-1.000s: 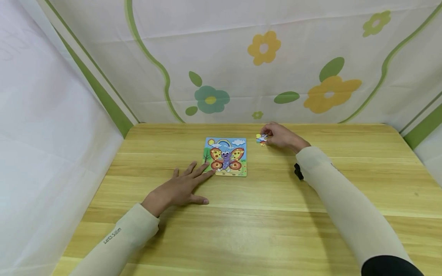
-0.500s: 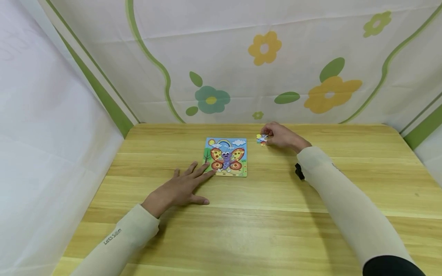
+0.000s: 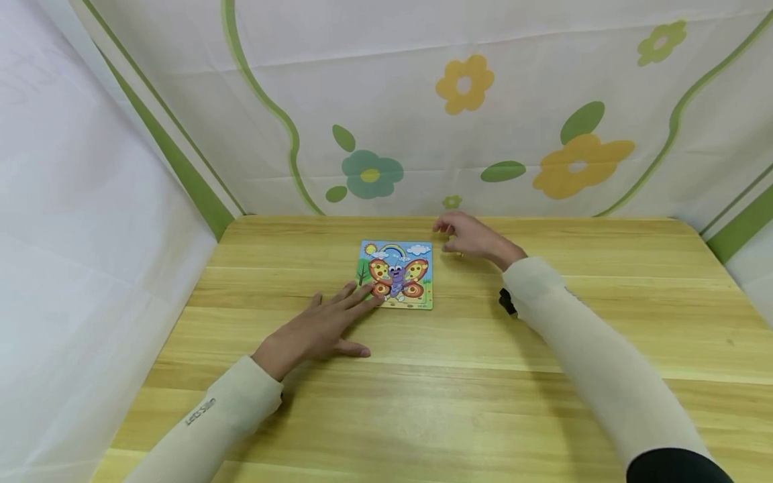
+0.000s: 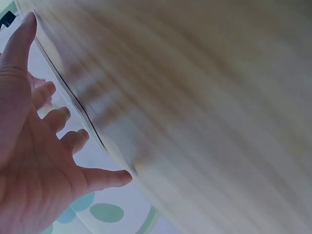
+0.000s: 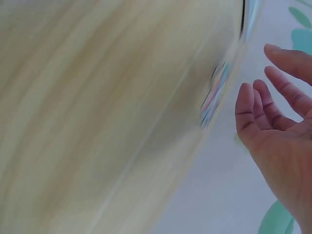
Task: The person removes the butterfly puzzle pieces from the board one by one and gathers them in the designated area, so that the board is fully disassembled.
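A square jigsaw puzzle [image 3: 396,272] with a butterfly, sun and rainbow lies flat on the wooden table. My left hand [image 3: 320,325] rests at its lower left corner, fingers spread and fingertips on the picture. Just right of the puzzle's upper edge, my right hand [image 3: 474,239] hovers with loosely bent fingers and nothing between them. Beneath it lie colourful puzzle pieces [image 5: 214,95], seen nearly edge-on in the right wrist view. In the head view that hand hides most of them, leaving bits of yellow.
The light wooden table [image 3: 423,402] ends at the back against a white cloth wall [image 3: 410,40] printed with flowers and leaves. Another white cloth [image 3: 78,255] hangs along the left side. Both forearms wear beige sleeves.
My right hand has let go of the pieces at its fingertips and moved left, toward the puzzle, covering them from the head view. My left hand has slid slightly right over the puzzle's corner.
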{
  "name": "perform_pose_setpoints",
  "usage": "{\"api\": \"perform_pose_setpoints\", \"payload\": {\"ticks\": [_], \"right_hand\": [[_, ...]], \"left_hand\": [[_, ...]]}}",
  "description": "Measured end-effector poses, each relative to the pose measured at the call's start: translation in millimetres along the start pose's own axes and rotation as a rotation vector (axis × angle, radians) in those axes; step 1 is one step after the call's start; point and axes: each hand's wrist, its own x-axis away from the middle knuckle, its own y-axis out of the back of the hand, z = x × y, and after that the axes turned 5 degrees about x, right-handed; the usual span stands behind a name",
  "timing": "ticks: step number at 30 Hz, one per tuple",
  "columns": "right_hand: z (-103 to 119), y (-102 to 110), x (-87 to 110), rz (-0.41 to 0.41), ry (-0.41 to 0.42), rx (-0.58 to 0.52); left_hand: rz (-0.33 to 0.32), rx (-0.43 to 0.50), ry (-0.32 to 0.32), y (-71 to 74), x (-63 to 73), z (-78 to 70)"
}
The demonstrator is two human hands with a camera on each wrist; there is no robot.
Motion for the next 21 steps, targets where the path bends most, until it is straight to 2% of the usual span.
{"api": "perform_pose_setpoints", "payload": {"ticks": [12,21], "right_hand": [[35,-28,-24.1,0.041,0.110,0.009],[50,-41,-33.3,0.056,0.111,0.023]], "left_hand": [[0.027,-0.018,-0.009,0.0,-4.5,-1.1],[0.038,-0.023,-0.012,1.1,-4.3,-1.1]]}}
